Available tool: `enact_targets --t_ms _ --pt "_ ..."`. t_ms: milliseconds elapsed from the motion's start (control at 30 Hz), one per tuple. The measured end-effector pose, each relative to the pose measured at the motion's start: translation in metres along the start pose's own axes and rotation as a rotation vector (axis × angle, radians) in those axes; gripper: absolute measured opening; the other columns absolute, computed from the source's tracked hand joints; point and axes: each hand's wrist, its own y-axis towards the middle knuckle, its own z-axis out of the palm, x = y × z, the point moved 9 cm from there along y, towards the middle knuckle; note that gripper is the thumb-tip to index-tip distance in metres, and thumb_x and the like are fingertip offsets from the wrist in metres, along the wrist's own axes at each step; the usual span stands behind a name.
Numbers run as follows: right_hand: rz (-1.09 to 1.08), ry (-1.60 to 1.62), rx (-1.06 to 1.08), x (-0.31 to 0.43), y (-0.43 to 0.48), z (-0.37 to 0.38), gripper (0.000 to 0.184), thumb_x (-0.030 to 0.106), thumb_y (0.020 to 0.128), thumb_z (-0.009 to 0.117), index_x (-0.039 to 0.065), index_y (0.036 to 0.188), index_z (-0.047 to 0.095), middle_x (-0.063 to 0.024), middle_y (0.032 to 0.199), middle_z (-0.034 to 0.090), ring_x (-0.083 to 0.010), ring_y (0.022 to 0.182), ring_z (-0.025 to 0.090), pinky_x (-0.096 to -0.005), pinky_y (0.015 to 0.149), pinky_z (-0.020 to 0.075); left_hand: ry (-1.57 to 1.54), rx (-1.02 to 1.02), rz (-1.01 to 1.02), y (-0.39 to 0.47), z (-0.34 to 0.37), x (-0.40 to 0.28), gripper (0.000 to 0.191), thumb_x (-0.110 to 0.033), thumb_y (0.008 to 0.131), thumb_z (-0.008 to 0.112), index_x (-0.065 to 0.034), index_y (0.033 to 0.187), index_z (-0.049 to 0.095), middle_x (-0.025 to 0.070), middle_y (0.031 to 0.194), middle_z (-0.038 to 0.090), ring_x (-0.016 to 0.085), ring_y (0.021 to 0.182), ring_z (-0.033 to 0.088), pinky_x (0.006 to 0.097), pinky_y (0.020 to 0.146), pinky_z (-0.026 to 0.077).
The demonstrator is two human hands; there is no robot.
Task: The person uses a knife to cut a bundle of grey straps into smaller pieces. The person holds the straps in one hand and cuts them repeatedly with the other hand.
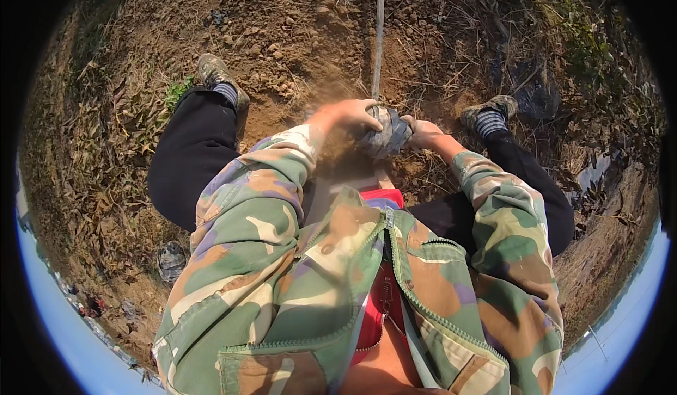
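Note:
A rolled wad of grey and black plastic film [389, 133] is between my two hands, above the soil in front of my body. My left hand [350, 115] clasps its left side, with thumb and fingers curved over the film. On the opposite side, my right hand [423, 132] pinches the edge of the wad. A long, thin pole [378, 35] extends from the top of the view down to the wad, which hides part of it. Dust blurs the ground just below my left hand.
My feet, in camouflage shoes [219, 72], are spread wide on crumbly brown soil [275, 35]. Dry leaves and stalks [106, 162] cover the ground at left. Pieces of plastic film [537, 91] lie at right, near green plants [595, 46]. Another crumpled piece [172, 262] lies at lower left.

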Motion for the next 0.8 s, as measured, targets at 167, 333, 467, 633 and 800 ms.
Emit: enact_targets --t_ms 167,333,467,633,800 --pt "-0.029 0.119 -0.008 -0.009 0.026 0.022 0.069 0.034 0.088 0.076 0.02 0.151 0.052 -0.0227 0.115 0.075 -0.0392 0.107 0.072 -0.0453 0.092 0.0551 0.153 -0.024 0.019 0.018 -0.003 0.023 0.109 -0.058 0.074 0.086 -0.012 0.163 0.042 0.0198 0.147 0.063 0.03 0.128 0.064 0.0398 0.109 0.05" --pt "-0.078 0.256 0.177 -0.015 0.054 0.016 0.066 0.025 0.082 0.085 0.014 0.143 0.061 -0.0116 0.111 0.077 -0.023 0.099 0.072 -0.0373 0.088 0.0551 0.481 -0.394 0.296 0.003 -0.014 -0.011 0.105 -0.065 0.074 0.082 -0.0192 0.161 0.045 0.014 0.156 0.053 0.033 0.143 0.052 0.0469 0.116 0.04" --pt "-0.056 0.279 0.262 -0.018 0.066 0.008 0.058 0.021 0.081 0.084 0.01 0.136 0.066 -0.0067 0.108 0.078 -0.0208 0.097 0.073 -0.0357 0.086 0.057 0.792 -0.434 0.508 -0.02 0.021 -0.037 0.102 -0.066 0.071 0.082 -0.0237 0.158 0.048 0.0069 0.159 0.049 0.029 0.15 0.042 0.0527 0.12 0.03" --pt "-0.012 0.321 0.164 -0.026 0.068 -0.01 0.072 0.027 0.082 0.085 0.01 0.146 0.058 -0.0144 0.126 0.074 -0.0261 0.114 0.071 -0.0379 0.096 0.0557 0.736 -0.332 0.436 0.004 0.014 -0.037 0.1 -0.063 0.071 0.082 -0.0277 0.158 0.049 0.005 0.158 0.049 0.025 0.152 0.038 0.0539 0.12 0.028" --pt "-0.135 0.163 -0.351 -0.023 0.059 -0.079 0.075 0.022 0.088 0.078 0.011 0.156 0.048 -0.0187 0.143 0.064 -0.0315 0.131 0.064 -0.0399 0.11 0.0509 0.495 -0.462 0.23 0.044 -0.045 -0.039 0.096 -0.069 0.074 0.081 -0.0257 0.156 0.054 0.0076 0.162 0.048 0.029 0.153 0.038 0.0544 0.122 0.026"
